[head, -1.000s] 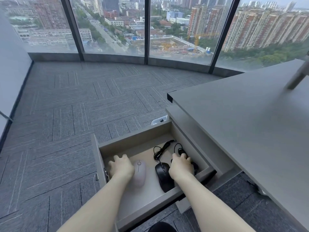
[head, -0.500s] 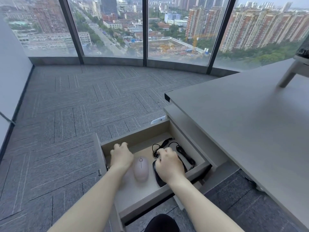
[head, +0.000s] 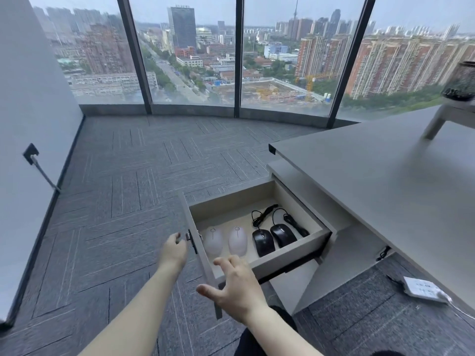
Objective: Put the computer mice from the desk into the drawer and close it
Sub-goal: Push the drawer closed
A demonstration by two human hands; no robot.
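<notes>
While the drawer stands open beneath the desk, four mice (two pale, two black) lie inside it, the left hand loosely curled at its front handle, the right hand spread empty just before it.

Drawer: 1, open.
Pale mice, cordless: 2, 1st, 2nd.
Black mice w/ cords: 2, 1st, 2nd.
Mice total: 4, all in drawer.
Bench: 1.
Hands: 2, left, right.
Window panes: 4.
</notes>
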